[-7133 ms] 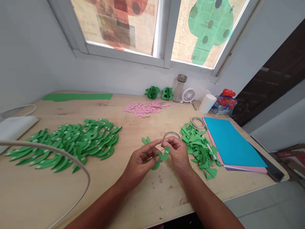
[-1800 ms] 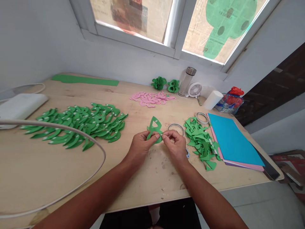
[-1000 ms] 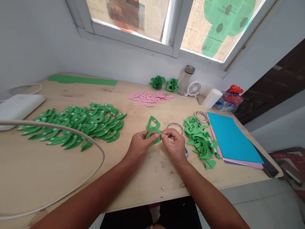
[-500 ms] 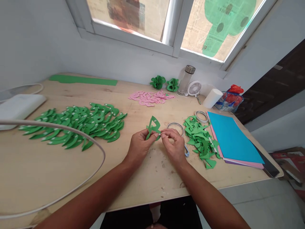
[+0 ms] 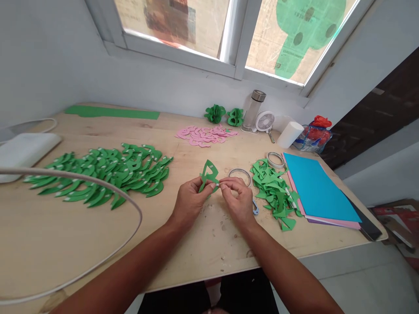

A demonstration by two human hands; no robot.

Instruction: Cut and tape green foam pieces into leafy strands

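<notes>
Green cutout [image 5: 210, 167]: in the left grip [image 5: 188, 198], rising past the fingertips; probably light, bendy paper, easily creased, best pinched at its broader bands.
Left fingers: closed on the cutout.
White tab [image 5: 217, 184]: at the right grip [image 5: 240, 198], seemingly pinched there; too small to be sure.
Tape roll [image 5: 240, 169]: just beyond the right grip.
Green pile [image 5: 131, 168]: left of both grips, on the tabletop [image 5: 212, 240].
</notes>
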